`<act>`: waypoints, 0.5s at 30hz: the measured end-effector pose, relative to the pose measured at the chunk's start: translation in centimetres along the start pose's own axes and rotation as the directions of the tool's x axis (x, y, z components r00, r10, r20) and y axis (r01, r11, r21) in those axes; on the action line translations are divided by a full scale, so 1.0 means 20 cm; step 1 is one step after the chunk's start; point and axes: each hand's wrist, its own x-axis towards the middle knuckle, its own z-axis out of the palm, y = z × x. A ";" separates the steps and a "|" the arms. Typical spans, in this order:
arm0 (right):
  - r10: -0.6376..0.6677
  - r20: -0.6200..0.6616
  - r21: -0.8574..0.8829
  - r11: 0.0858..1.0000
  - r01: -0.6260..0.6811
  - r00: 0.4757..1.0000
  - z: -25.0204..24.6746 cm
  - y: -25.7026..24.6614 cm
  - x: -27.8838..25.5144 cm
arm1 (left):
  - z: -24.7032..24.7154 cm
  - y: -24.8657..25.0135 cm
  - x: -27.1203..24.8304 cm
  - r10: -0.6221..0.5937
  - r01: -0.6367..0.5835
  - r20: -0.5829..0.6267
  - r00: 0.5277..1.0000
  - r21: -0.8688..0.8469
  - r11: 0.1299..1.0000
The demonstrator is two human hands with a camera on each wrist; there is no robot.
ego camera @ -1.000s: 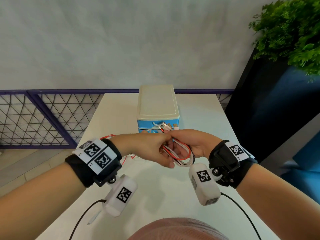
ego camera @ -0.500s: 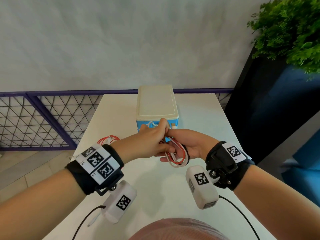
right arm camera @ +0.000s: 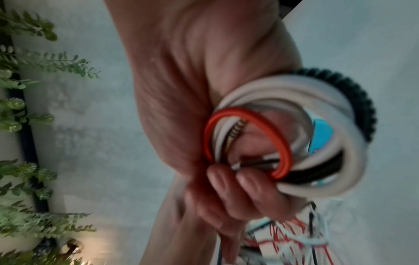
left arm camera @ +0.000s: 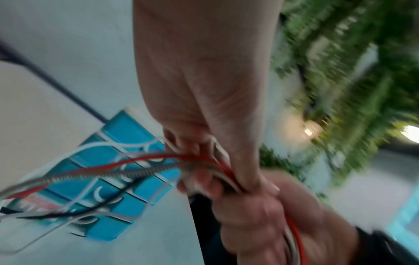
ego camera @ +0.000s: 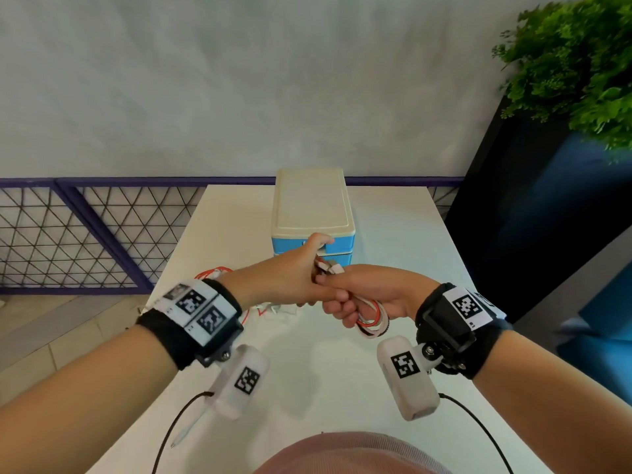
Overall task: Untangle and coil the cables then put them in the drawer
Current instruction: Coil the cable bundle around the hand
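Observation:
My right hand grips a coil of cables above the table: white, red and black loops hang under its fingers. In the right wrist view the coil is wound round the curled fingers. My left hand touches the right one from the left and pinches cable ends just in front of the blue drawers. The left wrist view shows red, white, black and braided strands running from that grip. More tangled red and white cable lies on the table behind my left wrist.
The drawer unit with its cream top stands at the middle back of the white table. A dark planter with a green plant is on the right. A purple mesh railing runs on the left. A white cable end lies near the table's front edge.
Both hands have moved forward toward the drawer unit. My left hand has risen up to the drawer front with the cable ends, and the coil now hangs lower under my right fingers.

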 end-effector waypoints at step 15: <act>-0.157 -0.179 -0.151 0.980 0.131 0.971 -0.13 -0.07 -0.04 | -0.03 -0.17 0.03 0.153 -0.117 -0.160 0.975 0.216 0.969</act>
